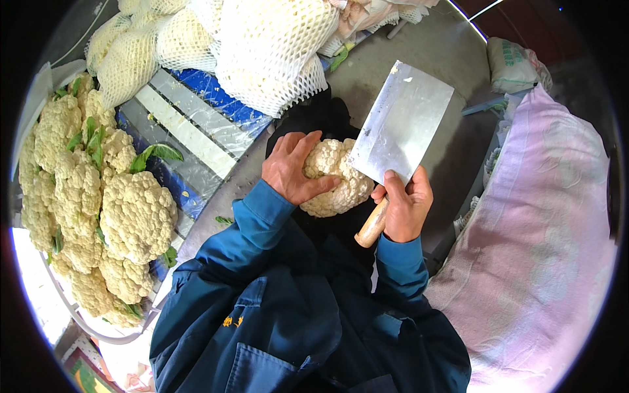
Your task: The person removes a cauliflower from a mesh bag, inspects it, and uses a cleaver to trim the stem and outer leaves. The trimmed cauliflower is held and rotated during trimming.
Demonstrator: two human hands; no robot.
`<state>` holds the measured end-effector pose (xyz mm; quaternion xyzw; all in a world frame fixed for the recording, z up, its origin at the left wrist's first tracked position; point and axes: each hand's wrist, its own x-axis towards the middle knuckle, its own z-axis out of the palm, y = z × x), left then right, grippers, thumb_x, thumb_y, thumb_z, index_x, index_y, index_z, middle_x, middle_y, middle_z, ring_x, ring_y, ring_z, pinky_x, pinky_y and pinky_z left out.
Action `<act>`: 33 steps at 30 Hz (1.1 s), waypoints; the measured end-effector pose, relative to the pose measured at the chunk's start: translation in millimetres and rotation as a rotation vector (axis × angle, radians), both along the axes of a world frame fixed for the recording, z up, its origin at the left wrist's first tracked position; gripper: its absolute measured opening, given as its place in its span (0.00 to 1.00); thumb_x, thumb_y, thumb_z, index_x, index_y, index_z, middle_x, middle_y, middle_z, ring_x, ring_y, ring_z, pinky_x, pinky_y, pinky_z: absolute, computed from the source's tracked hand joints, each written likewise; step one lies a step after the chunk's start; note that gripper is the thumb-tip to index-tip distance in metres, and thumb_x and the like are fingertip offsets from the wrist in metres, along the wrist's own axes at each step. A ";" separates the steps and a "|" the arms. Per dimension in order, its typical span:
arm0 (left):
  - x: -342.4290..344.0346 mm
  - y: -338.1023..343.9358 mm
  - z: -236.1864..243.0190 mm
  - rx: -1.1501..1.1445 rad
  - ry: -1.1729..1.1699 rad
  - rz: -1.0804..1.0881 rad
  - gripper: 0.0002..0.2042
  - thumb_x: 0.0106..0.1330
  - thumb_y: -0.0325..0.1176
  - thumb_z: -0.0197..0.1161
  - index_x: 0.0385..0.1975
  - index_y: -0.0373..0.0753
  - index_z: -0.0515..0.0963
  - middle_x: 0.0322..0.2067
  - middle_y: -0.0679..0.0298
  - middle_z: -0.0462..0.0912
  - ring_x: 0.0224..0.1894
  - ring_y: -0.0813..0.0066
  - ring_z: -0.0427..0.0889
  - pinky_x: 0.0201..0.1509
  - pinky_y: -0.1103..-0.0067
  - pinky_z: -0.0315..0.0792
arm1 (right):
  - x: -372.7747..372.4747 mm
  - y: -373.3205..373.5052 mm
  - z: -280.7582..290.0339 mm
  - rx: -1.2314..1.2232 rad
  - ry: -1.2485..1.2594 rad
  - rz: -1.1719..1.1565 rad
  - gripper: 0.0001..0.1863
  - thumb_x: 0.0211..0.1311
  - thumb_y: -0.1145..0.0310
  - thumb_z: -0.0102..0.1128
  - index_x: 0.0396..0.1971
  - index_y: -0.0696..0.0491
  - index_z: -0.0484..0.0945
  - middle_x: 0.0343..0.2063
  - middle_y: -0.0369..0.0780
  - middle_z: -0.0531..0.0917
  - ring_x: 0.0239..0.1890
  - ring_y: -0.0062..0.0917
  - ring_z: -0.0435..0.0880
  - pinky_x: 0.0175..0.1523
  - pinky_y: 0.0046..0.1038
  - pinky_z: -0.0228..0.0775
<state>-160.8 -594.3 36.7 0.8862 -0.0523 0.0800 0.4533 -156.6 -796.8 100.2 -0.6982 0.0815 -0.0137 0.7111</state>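
A whole cauliflower [337, 177] rests in front of me over my dark-clad lap. My left hand [295, 169] grips it from the left, thumb across its near face and fingers over the far left side. In my right hand [403, 204] is a cleaver [405, 121], held by its light wooden handle. Its broad, flat blade points away from me and tilts to the right, with the lower left part overlapping the cauliflower's right edge in this view. Whether the blade touches the cauliflower I cannot tell. Small pale bits cling near the blade's far corner.
Bare cauliflowers [134, 216] with some green leaves are heaped at the left. White foam-net-wrapped ones [268, 52] pile up at the far side, beside a blue and grey striped surface [190, 124]. A pink cloth cover [524, 255] spreads on the right; a sack [514, 65] lies beyond it.
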 end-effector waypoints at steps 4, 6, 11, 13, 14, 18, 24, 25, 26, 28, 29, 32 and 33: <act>-1.3 -0.9 -1.4 0.000 -0.015 0.006 0.42 0.46 0.50 0.78 0.60 0.33 0.73 0.52 0.48 0.76 0.55 0.49 0.77 0.59 0.65 0.72 | -4.0 1.4 1.9 -0.052 -0.030 0.002 0.09 0.65 0.81 0.52 0.44 0.62 0.74 0.32 0.40 0.83 0.22 0.16 0.78 0.29 0.20 0.73; -2.2 -0.9 -1.9 0.006 -0.023 0.008 0.42 0.46 0.50 0.78 0.60 0.33 0.73 0.52 0.48 0.76 0.54 0.49 0.77 0.59 0.65 0.72 | -5.8 3.9 3.9 -0.071 -0.046 -0.004 0.09 0.65 0.82 0.52 0.44 0.63 0.74 0.32 0.40 0.83 0.22 0.16 0.78 0.29 0.20 0.73; -2.8 -3.2 -9.1 0.021 -0.159 0.036 0.40 0.47 0.53 0.77 0.57 0.34 0.75 0.47 0.50 0.79 0.49 0.50 0.77 0.54 0.64 0.74 | -7.3 7.8 6.6 -0.128 -0.080 0.005 0.09 0.64 0.83 0.54 0.44 0.63 0.74 0.31 0.39 0.82 0.22 0.15 0.78 0.28 0.19 0.72; -3.3 -3.5 -8.7 0.018 -0.150 0.034 0.40 0.47 0.53 0.77 0.57 0.34 0.75 0.47 0.49 0.78 0.50 0.49 0.77 0.54 0.64 0.74 | -7.9 9.0 8.0 -0.141 -0.078 0.003 0.09 0.63 0.83 0.54 0.43 0.63 0.74 0.30 0.39 0.82 0.22 0.15 0.78 0.28 0.19 0.72; -3.7 -3.8 -8.4 0.017 -0.145 0.033 0.40 0.47 0.54 0.77 0.57 0.34 0.75 0.47 0.49 0.78 0.50 0.49 0.77 0.54 0.64 0.74 | -8.9 9.3 8.7 -0.148 -0.075 -0.001 0.08 0.63 0.83 0.54 0.42 0.63 0.74 0.30 0.39 0.82 0.22 0.15 0.78 0.27 0.19 0.72; -6.6 -4.3 -5.7 0.024 -0.051 0.036 0.41 0.45 0.50 0.79 0.60 0.35 0.74 0.54 0.47 0.76 0.55 0.48 0.77 0.58 0.64 0.74 | -11.7 14.2 11.3 -0.191 -0.079 -0.035 0.08 0.63 0.83 0.54 0.41 0.63 0.74 0.29 0.38 0.82 0.22 0.14 0.78 0.28 0.19 0.72; -8.1 -5.4 -7.7 0.026 -0.035 0.047 0.42 0.45 0.51 0.79 0.60 0.35 0.74 0.54 0.47 0.76 0.55 0.48 0.77 0.58 0.64 0.74 | -13.5 14.7 5.2 -0.147 -0.059 -0.024 0.12 0.63 0.83 0.54 0.47 0.64 0.74 0.30 0.38 0.82 0.23 0.14 0.78 0.29 0.19 0.73; -8.5 -5.5 -8.3 0.031 -0.030 0.050 0.42 0.45 0.51 0.79 0.60 0.35 0.74 0.54 0.47 0.76 0.55 0.48 0.77 0.59 0.64 0.74 | -13.6 15.3 4.9 -0.135 -0.067 -0.030 0.11 0.63 0.83 0.54 0.45 0.63 0.74 0.29 0.38 0.82 0.22 0.14 0.78 0.29 0.19 0.73; -8.8 -5.5 -8.3 0.036 -0.026 0.053 0.42 0.45 0.51 0.79 0.60 0.35 0.74 0.54 0.47 0.76 0.56 0.49 0.78 0.59 0.64 0.74 | -13.6 15.9 4.8 -0.121 -0.075 -0.035 0.09 0.63 0.83 0.53 0.43 0.63 0.75 0.28 0.39 0.82 0.22 0.15 0.77 0.29 0.20 0.72; -8.8 -5.8 -8.1 0.035 -0.013 0.053 0.42 0.45 0.51 0.79 0.60 0.35 0.74 0.54 0.48 0.76 0.56 0.49 0.78 0.59 0.64 0.73 | -14.1 14.8 2.6 -0.082 -0.064 -0.041 0.10 0.63 0.83 0.53 0.44 0.62 0.75 0.29 0.39 0.82 0.22 0.15 0.77 0.29 0.20 0.73; -8.7 -5.9 -7.6 0.035 -0.007 0.054 0.42 0.45 0.51 0.79 0.61 0.35 0.74 0.54 0.48 0.76 0.56 0.49 0.77 0.59 0.64 0.73 | -14.0 12.9 1.1 -0.055 -0.045 -0.039 0.12 0.63 0.83 0.53 0.46 0.62 0.74 0.30 0.39 0.82 0.22 0.15 0.77 0.29 0.20 0.74; -8.7 -7.5 -4.9 0.026 0.009 0.053 0.42 0.45 0.51 0.79 0.61 0.35 0.74 0.54 0.48 0.76 0.56 0.50 0.77 0.60 0.65 0.73 | -13.1 7.8 -4.8 0.041 0.007 -0.050 0.13 0.63 0.83 0.53 0.47 0.62 0.74 0.32 0.39 0.82 0.22 0.15 0.77 0.29 0.20 0.75; -8.7 -7.4 -4.8 0.024 0.011 0.049 0.42 0.46 0.51 0.79 0.61 0.35 0.74 0.54 0.48 0.76 0.56 0.49 0.77 0.60 0.65 0.73 | -12.7 6.7 -7.1 0.077 0.023 -0.054 0.12 0.63 0.82 0.53 0.47 0.61 0.74 0.32 0.39 0.82 0.22 0.15 0.77 0.29 0.20 0.74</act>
